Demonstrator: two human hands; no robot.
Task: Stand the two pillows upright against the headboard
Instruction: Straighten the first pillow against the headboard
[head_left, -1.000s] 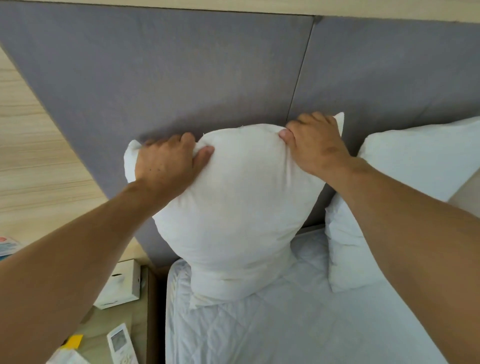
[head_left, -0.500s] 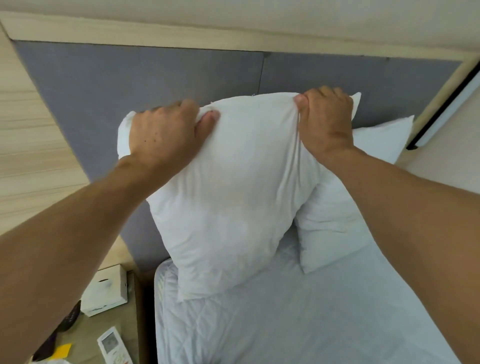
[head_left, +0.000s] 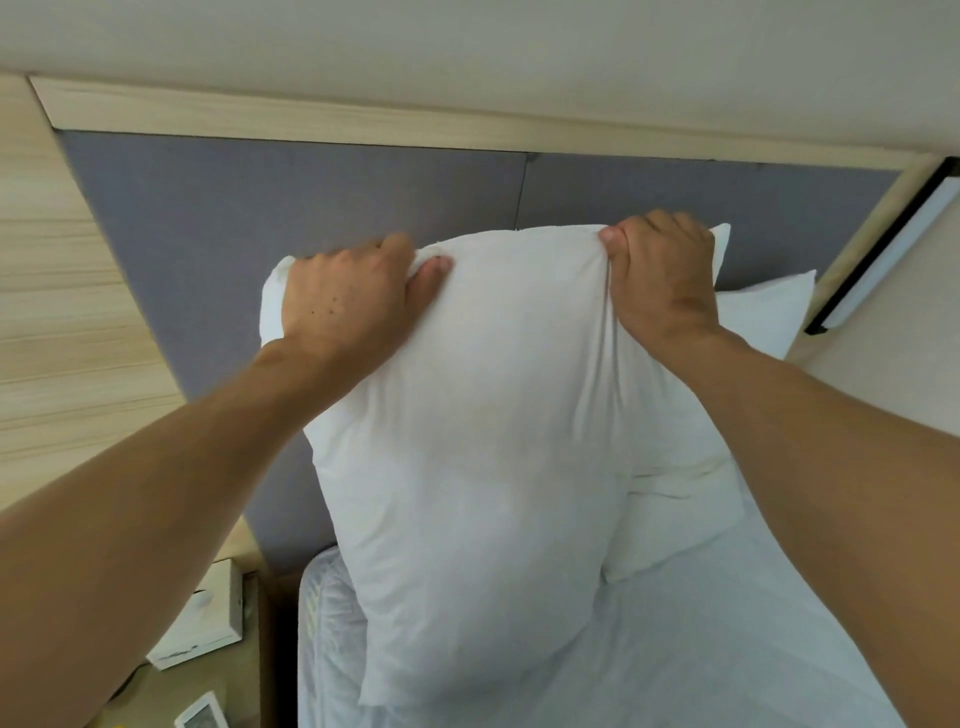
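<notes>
A white pillow hangs upright in front of the grey padded headboard, its bottom end near the mattress. My left hand grips its top left corner and my right hand grips its top right corner, bunching the fabric. A second white pillow leans against the headboard to the right, partly hidden behind the held pillow and my right forearm.
The white quilted mattress fills the lower right. A bedside table at lower left holds a white box and a small white device. Wood-panelled wall at the left; a dark-framed window edge at the right.
The view has tilted up and pulled back, showing more headboard and its wooden top. Both hands kept their grip while the pillow came away from the headboard and now overlaps the second pillow.
</notes>
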